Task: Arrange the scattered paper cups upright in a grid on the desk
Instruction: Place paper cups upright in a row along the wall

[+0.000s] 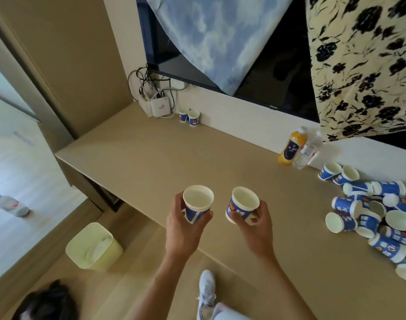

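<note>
**Held cups.** Two blue-and-white paper cups, one in the left hand (185, 232) and one in the right hand (258, 227). The left cup (197, 204) was held mouth up and the right cup (243, 207) leaned a little. Both hung well to the left of the heap of tumbled blue-and-white paper cups (368, 221), over the near edge of the beige wooden desk (151, 158).

**Risks, as judged.**
- So near the edge, a cup let go early would likely drop to the floor.
- The thin walls could dent under a hard squeeze.
- The leaning cup might topple if set down unlevelled.
- A later reach into the heap could roll loose cups off the desk.

**Hands.** Each gripped its cup low on the wall, with fingers and thumb curled round it. The wrists were raised and the forearms reached forward side by side.

**Placed cups.** A pair of like cups (189, 117) stood upright far left of the heap, at the back wall.

**Other.** An orange juice bottle (292, 146) and a clear water bottle (307, 151) stood just behind the heap.
</note>
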The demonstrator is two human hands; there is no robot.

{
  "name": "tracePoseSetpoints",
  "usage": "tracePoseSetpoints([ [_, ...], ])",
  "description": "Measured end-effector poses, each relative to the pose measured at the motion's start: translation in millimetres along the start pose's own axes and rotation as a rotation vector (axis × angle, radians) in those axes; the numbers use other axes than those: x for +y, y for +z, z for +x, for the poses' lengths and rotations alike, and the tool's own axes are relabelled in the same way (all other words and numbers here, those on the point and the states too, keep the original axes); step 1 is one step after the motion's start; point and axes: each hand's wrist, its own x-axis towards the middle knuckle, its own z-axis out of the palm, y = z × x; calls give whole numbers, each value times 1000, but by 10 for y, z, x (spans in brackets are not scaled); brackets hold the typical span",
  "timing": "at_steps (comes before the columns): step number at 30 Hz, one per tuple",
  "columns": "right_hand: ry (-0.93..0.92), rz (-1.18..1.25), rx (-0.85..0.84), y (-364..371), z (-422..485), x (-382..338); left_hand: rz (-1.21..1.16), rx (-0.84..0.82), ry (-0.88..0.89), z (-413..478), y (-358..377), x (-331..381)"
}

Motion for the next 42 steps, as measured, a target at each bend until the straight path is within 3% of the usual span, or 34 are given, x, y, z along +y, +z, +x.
tracePoseSetpoints([
  [15,98,81,-36,955,1470,138,197,-56,-31,1651,109,-128],
  [26,155,-27,29,1297,2352,262,196,-134,-118,2582,255,-486],
  [35,224,-106,52,2134,3316,376,120,-218,-173,3595,190,-665],
  [42,177,-169,106,2651,4197,625,86,-211,-167,4100,156,-772],
])
